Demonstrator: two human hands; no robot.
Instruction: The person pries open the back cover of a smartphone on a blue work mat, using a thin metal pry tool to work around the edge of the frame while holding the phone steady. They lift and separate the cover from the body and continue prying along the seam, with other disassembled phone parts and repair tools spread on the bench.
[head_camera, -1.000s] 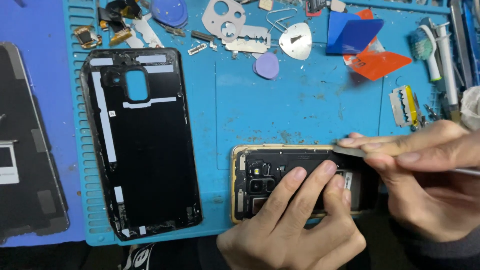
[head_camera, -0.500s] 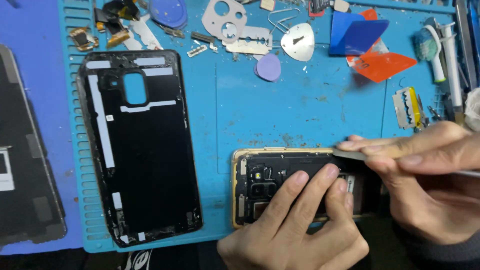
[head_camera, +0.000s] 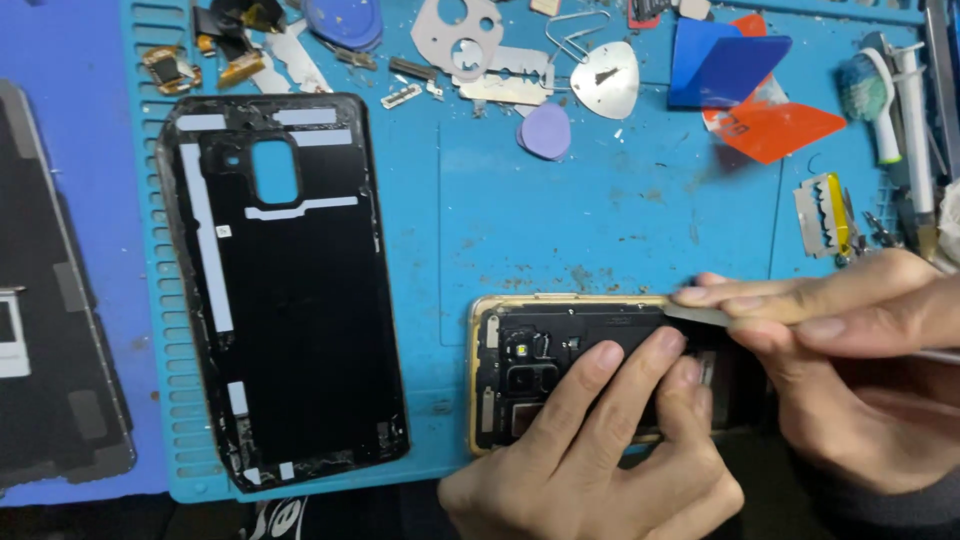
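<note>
An opened gold-framed phone (head_camera: 500, 340) lies sideways at the near edge of the blue work mat (head_camera: 600, 220), its black inner plate and camera module showing. My left hand (head_camera: 600, 460) presses on it from below, three fingers flat on the plate. My right hand (head_camera: 850, 350) comes in from the right and pinches a thin metal pry tool (head_camera: 700, 316), whose flat tip rests on the phone's upper edge. The phone's right half is hidden under both hands.
The black back cover (head_camera: 290, 290) lies inside up on the mat's left. A dark screen panel (head_camera: 50, 330) sits at the far left. Picks, metal shields, a razor blade (head_camera: 815, 215), a brush (head_camera: 875, 100) and blue and orange plastic cards (head_camera: 750, 80) crowd the top.
The view has drifted slightly; both hands stay on the phone, with the left fingers shifted a little over the plate.
</note>
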